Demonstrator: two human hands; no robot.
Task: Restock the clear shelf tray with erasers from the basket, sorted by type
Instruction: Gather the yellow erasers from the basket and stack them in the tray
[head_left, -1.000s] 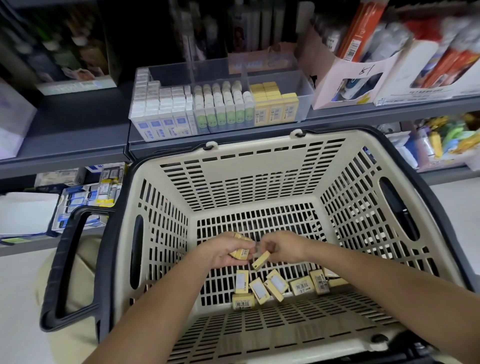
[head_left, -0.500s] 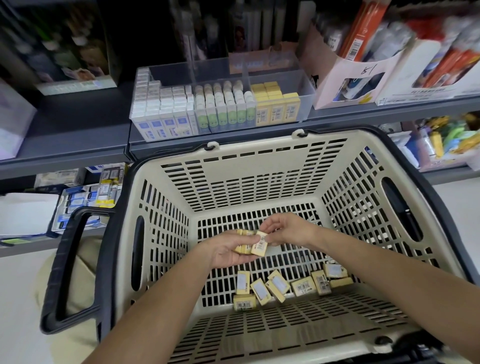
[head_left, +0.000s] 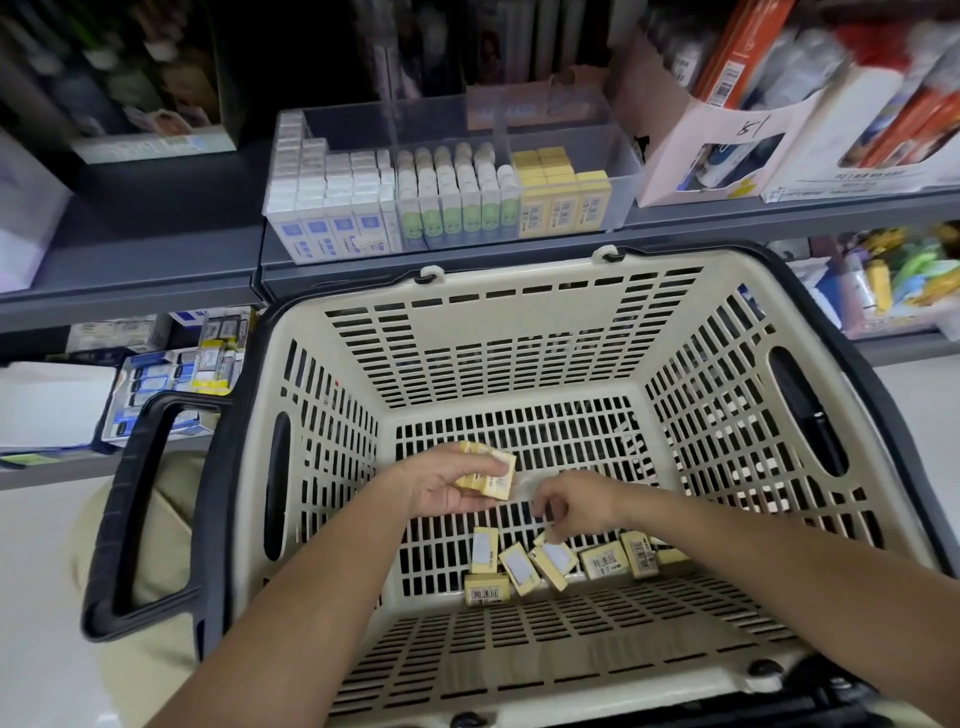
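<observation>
Inside the beige slotted basket my left hand holds a small stack of yellow erasers in its palm. My right hand reaches down with curled fingertips onto a yellow eraser among several loose yellow erasers on the basket floor; whether it has hold of the eraser I cannot tell. The clear shelf tray stands on the shelf above, with white-and-blue erasers at left, green-sleeved erasers in the middle and yellow erasers at right.
The basket's black handle hangs down on the left side. A pink cardboard box of goods stands right of the tray. A lower shelf at left holds a tray of small boxed items. Dark boxes stand behind the tray.
My right hand has left the stack in my left hand and dropped to the loose erasers on the basket floor. My left hand keeps the stack, which gained one eraser.
</observation>
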